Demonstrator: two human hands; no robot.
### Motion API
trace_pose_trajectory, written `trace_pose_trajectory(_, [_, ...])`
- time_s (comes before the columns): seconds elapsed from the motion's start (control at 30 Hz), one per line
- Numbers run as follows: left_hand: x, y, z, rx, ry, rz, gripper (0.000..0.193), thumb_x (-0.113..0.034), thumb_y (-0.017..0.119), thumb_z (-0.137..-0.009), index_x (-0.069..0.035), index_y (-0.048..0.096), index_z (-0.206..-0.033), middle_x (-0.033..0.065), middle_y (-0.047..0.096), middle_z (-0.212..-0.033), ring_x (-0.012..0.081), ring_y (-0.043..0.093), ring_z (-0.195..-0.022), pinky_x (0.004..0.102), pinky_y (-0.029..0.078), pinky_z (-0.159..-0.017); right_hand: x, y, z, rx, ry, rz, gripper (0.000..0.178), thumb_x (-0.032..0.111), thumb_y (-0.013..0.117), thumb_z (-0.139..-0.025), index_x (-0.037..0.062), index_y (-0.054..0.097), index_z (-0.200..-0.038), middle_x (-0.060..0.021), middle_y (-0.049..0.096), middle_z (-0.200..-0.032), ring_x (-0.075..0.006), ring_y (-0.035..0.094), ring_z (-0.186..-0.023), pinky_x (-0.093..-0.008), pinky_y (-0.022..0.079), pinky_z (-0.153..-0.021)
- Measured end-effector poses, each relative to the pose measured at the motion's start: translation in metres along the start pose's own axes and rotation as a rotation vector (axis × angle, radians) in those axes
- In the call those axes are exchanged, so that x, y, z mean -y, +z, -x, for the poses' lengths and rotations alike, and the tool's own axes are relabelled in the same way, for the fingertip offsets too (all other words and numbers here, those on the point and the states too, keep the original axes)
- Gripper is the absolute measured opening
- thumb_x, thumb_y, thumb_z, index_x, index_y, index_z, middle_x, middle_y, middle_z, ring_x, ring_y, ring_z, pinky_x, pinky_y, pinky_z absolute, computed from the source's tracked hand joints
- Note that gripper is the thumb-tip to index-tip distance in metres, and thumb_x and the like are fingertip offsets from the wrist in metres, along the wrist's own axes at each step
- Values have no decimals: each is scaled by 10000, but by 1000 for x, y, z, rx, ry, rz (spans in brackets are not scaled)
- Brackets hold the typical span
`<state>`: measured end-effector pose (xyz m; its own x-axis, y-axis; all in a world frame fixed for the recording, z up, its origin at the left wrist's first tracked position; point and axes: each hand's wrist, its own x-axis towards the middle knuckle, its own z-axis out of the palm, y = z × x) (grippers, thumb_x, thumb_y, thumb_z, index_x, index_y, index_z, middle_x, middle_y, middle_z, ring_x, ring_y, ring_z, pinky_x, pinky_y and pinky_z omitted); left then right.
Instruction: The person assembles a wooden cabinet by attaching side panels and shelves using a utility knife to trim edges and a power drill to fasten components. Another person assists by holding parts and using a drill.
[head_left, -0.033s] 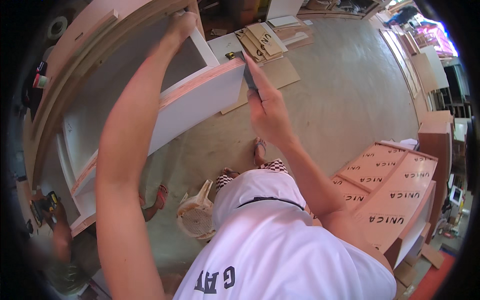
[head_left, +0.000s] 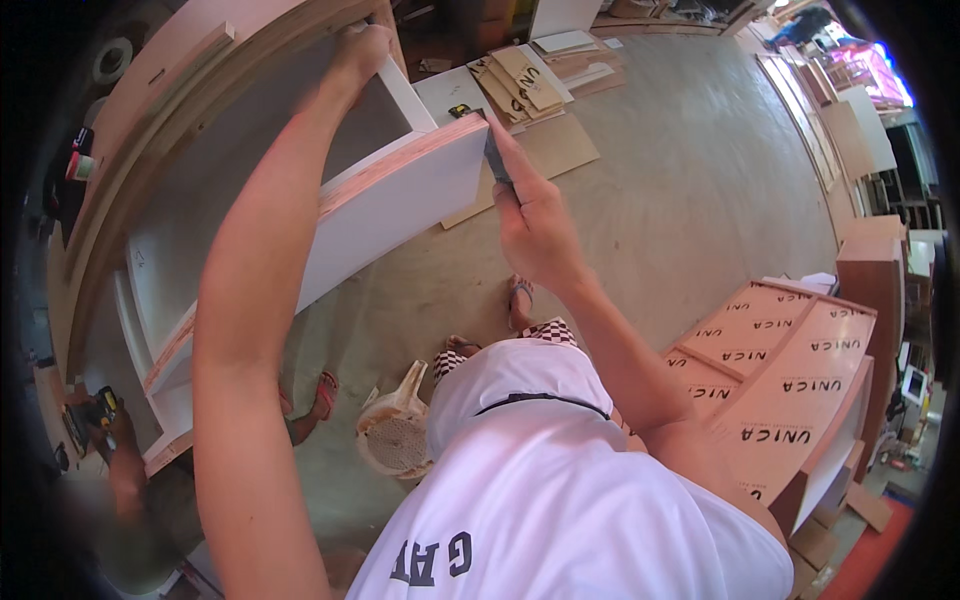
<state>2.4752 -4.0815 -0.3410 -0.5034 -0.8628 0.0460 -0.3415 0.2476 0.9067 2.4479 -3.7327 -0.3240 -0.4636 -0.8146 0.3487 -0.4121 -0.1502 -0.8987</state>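
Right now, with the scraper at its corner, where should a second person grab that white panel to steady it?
Grip the white panel along its lower long edge, coming from below, clear of the right hand and scraper. That edge is bare, and the left hand holds farther up.

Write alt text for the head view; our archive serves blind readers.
A person's right hand presses a flat dark tool against the corner of a white cabinet panel, while the left hand grips a panel edge higher up. Printed boards lean nearby.
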Motion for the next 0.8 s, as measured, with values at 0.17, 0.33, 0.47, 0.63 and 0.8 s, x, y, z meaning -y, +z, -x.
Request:
trace_pose_trajectory(0.17, [-7,-8,-4,28,-46,-95,283,-235,643,-770,21,698,-878,153,692,-877,278,679,-840,436,515,-764,12,2,-4,-8,79,-49,753,-134,406,-931,68,441,-1655,-296,631,-1477,-404,633,-1382,-370,460,-1154])
trace_pose_trajectory(0.33, [-4,-14,-12,-45,-9,26,220,-254,664,-777,-37,642,-807,85,630,-832,213,600,-815,423,460,-738,-22,12,6,-42,-15,20,758,-134,413,-921,78,454,-1648,-308,633,-1473,-422,643,-1361,-377,485,-1133])
trace_pose_trajectory(0.47, [-1,-11,-12,-7,-47,3,188,-233,678,-773,-61,643,-843,85,586,-835,210,571,-792,420,446,-728,11,4,0,-61,110,-99,758,-114,415,-957,141,456,-1670,-233,678,-1463,-261,699,-1212,-315,493,-1070])
trace_pose_trajectory(0.63, [-14,-12,1,37,-35,47,153,-206,668,-797,-61,630,-825,65,572,-818,201,581,-757,402,443,-685,-29,6,6,3,185,-83,786,-152,432,-917,119,477,-1653,-262,638,-1507,-338,670,-1351,-354,484,-1131])
trace_pose_trajectory(0.8, [-16,-20,-3,86,-213,77,150,-179,683,-788,-42,637,-828,77,621,-809,210,615,-749,401,474,-693,-30,6,3,-46,76,-135,809,-174,443,-870,64,465,-1642,-281,579,-1559,-433,578,-1435,-375,472,-1160])
